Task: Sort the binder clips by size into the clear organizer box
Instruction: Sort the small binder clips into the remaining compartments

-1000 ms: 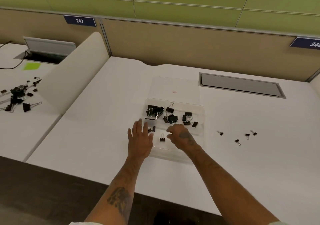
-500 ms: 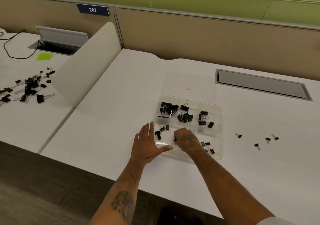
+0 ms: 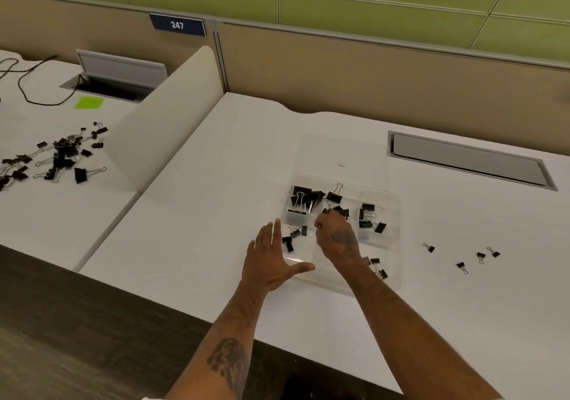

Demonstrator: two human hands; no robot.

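The clear organizer box (image 3: pixel 396 211) sits on the bench (image 3: pixel 216 214), back from its front edge. The left hand (image 3: pixel 271 261), grip open, braces the box's near-left corner. The right hand (image 3: pixel 339 241) hovers over the binder clips (image 3: pixel 305 197) inside, fingers curled; I cannot tell whether its grip holds one. Four loose clips (image 3: pixel 428 247) lie on open bench to the right.
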